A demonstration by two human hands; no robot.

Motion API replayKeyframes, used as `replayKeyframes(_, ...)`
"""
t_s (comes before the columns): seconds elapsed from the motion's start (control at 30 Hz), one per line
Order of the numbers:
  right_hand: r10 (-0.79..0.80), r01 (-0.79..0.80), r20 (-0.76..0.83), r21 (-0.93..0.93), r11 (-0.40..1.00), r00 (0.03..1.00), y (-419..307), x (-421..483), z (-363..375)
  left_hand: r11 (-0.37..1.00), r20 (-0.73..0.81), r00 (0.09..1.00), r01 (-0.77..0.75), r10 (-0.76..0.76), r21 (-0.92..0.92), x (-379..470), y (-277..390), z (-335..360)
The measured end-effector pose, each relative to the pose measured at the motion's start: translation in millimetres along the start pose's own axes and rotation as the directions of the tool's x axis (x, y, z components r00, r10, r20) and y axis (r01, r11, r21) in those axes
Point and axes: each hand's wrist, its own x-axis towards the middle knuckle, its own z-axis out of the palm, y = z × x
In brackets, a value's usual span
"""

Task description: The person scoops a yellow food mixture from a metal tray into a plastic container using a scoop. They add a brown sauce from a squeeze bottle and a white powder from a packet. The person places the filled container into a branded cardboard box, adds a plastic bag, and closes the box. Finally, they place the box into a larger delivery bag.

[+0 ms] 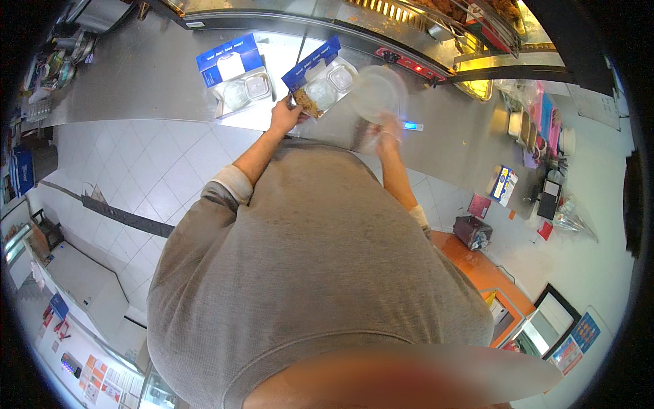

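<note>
My left hand (287,116) grips the near left corner of an open blue-and-white cardboard food box (311,66). Inside that box are brown fried food (307,102), a pale wrapped item (322,93) and a small lidded plastic cup (341,76). My right hand (388,134), smeared by motion, holds the near rim of a round translucent plastic tub (379,94). Its contents cannot be made out. To the left stands a second open box (230,61), with a wrapped item (236,96) and a lidded cup (256,85) in it.
A lit blue display (413,126) sits right of my right hand on the steel counter (153,76). Behind the boxes runs a heated glass display case (388,30) with a red control strip (411,66). A blue-and-white carton (504,185) lies on the right.
</note>
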Motion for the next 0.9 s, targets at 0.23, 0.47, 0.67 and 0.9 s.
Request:
replayKeyframes(0.23,-0.028,0.039,-0.187,0.052,0.998,0.982,10.7,95.8,-170.0,0.964,-0.068,0.978,-0.181,0.198,0.196,15.8,-11.6,-1.2)
replayKeyframes(0.47,-0.642,0.285,-0.521,-0.607,0.742,0.562,5.8,100.5,-179.5,0.951,-0.258,0.917,-0.274,0.303,0.144,25.7,-10.8,-3.4)
replayKeyframes(0.67,-0.993,0.477,0.086,-0.878,-0.039,0.078,-146.7,5.7,-23.3,0.867,-0.624,0.652,-0.106,0.43,0.486,28.0,-50.5,-94.3)
replayKeyframes(0.9,-0.842,0.915,0.539,-0.332,-0.228,-0.014,-249.3,-33.2,118.9,0.92,-0.72,0.67,0.143,0.181,0.364,39.3,-81.6,-138.3)
